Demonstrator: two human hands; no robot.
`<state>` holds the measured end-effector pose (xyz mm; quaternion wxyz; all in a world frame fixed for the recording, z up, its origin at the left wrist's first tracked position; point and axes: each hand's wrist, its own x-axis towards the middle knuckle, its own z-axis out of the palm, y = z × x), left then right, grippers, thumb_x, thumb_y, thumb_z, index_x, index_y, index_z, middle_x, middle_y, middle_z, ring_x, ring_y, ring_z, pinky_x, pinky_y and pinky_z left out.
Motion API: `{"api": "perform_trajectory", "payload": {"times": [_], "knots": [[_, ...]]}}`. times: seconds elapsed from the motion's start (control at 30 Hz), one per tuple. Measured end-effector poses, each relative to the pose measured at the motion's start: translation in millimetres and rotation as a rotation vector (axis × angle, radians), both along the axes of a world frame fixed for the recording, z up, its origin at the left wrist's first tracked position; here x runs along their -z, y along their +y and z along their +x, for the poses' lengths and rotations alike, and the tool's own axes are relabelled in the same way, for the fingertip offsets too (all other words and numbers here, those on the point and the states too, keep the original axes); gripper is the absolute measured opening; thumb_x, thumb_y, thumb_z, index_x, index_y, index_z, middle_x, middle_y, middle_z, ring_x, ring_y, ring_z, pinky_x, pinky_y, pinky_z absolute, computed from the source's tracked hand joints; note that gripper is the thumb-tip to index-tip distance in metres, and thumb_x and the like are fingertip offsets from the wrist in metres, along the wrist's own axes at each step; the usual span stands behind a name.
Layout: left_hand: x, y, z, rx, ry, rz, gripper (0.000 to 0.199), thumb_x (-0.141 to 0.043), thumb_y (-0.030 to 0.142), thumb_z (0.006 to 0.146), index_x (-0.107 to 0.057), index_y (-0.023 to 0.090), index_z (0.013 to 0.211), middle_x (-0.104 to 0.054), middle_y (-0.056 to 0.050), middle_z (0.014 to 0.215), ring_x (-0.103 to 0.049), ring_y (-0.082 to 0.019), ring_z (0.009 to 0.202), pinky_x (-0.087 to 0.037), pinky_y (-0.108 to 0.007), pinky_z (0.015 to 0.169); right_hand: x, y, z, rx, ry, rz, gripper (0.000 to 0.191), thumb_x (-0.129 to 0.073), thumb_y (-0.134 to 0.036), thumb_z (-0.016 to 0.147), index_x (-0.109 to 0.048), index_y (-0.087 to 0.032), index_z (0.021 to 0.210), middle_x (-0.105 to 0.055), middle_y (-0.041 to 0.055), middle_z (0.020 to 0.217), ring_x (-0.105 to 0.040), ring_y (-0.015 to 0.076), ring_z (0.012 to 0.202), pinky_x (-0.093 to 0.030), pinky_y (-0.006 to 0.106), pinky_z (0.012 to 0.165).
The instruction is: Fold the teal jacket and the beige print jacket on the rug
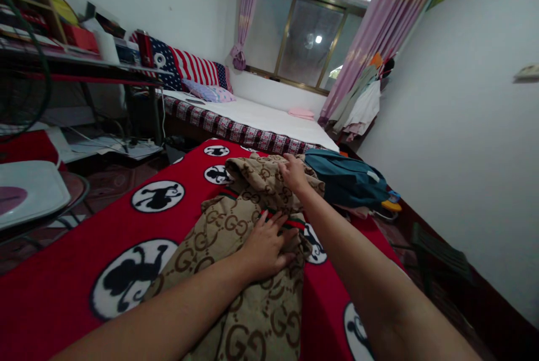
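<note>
A tan garment [236,220] with a brown letter pattern and green-and-red stripes lies on a red blanket [168,226] printed with black figures in white circles. My left hand [267,246] rests on the garment just below the stripe, fingers spread. Farther up, my right hand [293,173] is on the bunched upper part of the garment. Its fingers are partly bent and apart, and I see no cloth pinched between them. Folds of the garment run from the near edge of the view up to my right hand.
A dark teal bag [345,178] sits beyond my right hand. At left are a cluttered desk [105,63] and a stool [31,192]. A bed with a white sheet [261,114] stands under the window. A dark folding chair [440,251] is at right.
</note>
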<state>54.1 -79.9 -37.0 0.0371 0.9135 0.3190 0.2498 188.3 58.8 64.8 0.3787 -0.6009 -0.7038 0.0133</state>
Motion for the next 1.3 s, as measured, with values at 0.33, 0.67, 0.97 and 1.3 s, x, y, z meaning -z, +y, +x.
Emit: {"api": "perform_trajectory", "payload": {"times": [0.33,0.67,0.97,1.3], "knots": [[-5.8,-0.8,-5.2,0.058,-0.015,-0.002,0.058,-0.052,0.053,0.089,-0.046,0.026,0.140,-0.042,-0.012,0.149,-0.035,-0.031,0.138,-0.020,-0.059,0.114,37.5,3.7,-41.5,0.010,-0.017,-0.356,0.069,-0.080,-0.032,0.062,-0.060,-0.016,0.126,-0.069,0.0127,0.112,-0.062,0.0295,0.108,-0.045,0.036,0.094],[-18.2,-0.7,-6.7,0.149,-0.035,0.026,0.021,-0.060,0.036,0.084,-0.072,0.019,0.086,-0.071,-0.007,0.088,-0.064,-0.023,0.091,-0.047,-0.040,0.090,69.4,-65.7,-14.3,-0.052,0.346,0.281,0.022,-0.046,-0.017,0.073,-0.064,-0.019,0.086,-0.056,0.0073,0.100,-0.055,0.0200,0.098,-0.044,0.034,0.095],[-61.4,14.4,-32.5,0.067,-0.455,0.243,0.046,-0.037,0.012,0.087,-0.057,0.020,0.128,-0.058,-0.007,0.133,-0.050,-0.020,0.127,-0.039,-0.037,0.109,100.3,-88.7,-6.2,-0.288,0.159,0.103,0.031,-0.042,-0.005,0.067,-0.066,-0.020,0.079,-0.061,0.0059,0.097,-0.060,0.0189,0.095,-0.047,0.026,0.082],[-72.8,122.4,-36.4,-0.262,-0.458,-0.229,0.080,-0.070,0.038,0.070,-0.042,0.012,0.140,-0.056,-0.016,0.133,-0.053,-0.031,0.122,-0.043,-0.044,0.104,83.3,-105.3,-9.9,-0.242,-0.070,0.070,0.033,-0.041,0.000,0.065,-0.065,-0.022,0.072,-0.066,0.0024,0.101,-0.063,0.0163,0.091,-0.045,0.022,0.076]]}}
